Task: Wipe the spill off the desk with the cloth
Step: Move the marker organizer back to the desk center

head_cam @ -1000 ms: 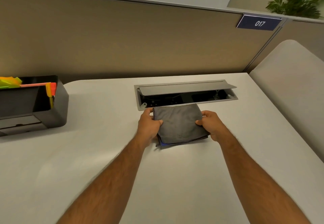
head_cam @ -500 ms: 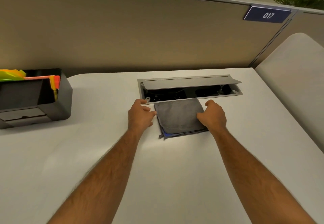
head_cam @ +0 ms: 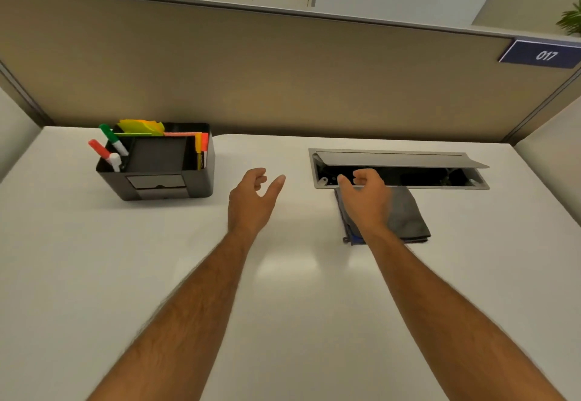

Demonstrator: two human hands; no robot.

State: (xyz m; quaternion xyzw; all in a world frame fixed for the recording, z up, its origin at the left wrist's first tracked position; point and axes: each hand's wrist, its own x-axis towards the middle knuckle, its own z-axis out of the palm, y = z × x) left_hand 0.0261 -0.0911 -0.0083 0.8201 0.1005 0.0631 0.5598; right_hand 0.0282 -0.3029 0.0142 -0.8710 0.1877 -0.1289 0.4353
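Note:
A folded grey cloth [head_cam: 408,215] with a blue layer underneath lies flat on the white desk [head_cam: 283,306], just in front of the cable tray. My right hand [head_cam: 364,202] hovers over the cloth's left half, fingers loosely curled and thumb apart, with nothing gripped; it is motion-blurred. My left hand [head_cam: 251,202] is to the left of the cloth, well apart from it, above bare desk, fingers spread and empty. No spill shows on the desk surface.
An open recessed cable tray [head_cam: 399,168] with a raised lid sits at the back right. A black desk organizer [head_cam: 157,168] with markers and sticky notes stands at the back left. A tan partition [head_cam: 283,80] with a "017" label [head_cam: 544,55] closes the rear.
Both hands have let go of the cloth's sides. The left hand moved away to the left and opened; the right hand lifted over the cloth. The view swung left, showing the organizer.

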